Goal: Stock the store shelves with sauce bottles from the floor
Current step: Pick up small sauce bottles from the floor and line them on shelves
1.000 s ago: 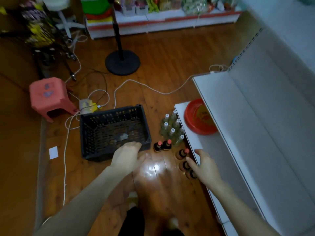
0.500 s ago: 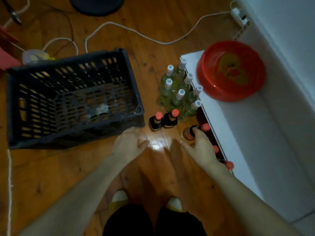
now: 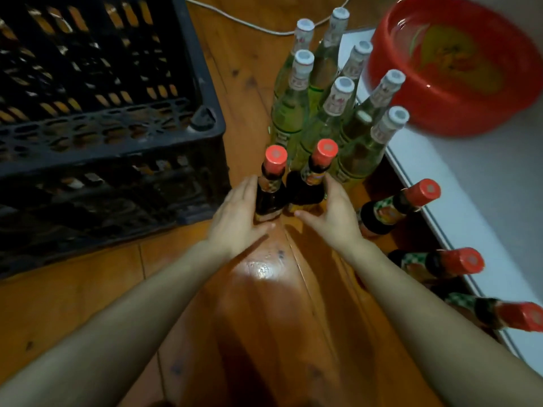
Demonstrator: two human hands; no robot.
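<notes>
Two dark sauce bottles with red caps stand side by side on the wooden floor. My left hand (image 3: 235, 212) wraps around the left bottle (image 3: 271, 183), thumb in front of its base. My right hand (image 3: 335, 212) cups the right bottle (image 3: 316, 168) from the right side, thumb toward its base. Three more red-capped dark bottles (image 3: 390, 207) stand along the edge of the low white shelf (image 3: 484, 186). Behind them stands a cluster of several clear bottles with white caps (image 3: 293, 107).
A black slatted crate (image 3: 102, 127) sits on the floor just left of my left hand. A red plastic basin (image 3: 455, 69) rests on the white shelf at the upper right. A white cable (image 3: 235, 20) runs across the floor behind the bottles.
My view has dropped close to the floor. My right hand left the bottle by the shelf and moved left. Both hands now close around the two front dark bottles.
</notes>
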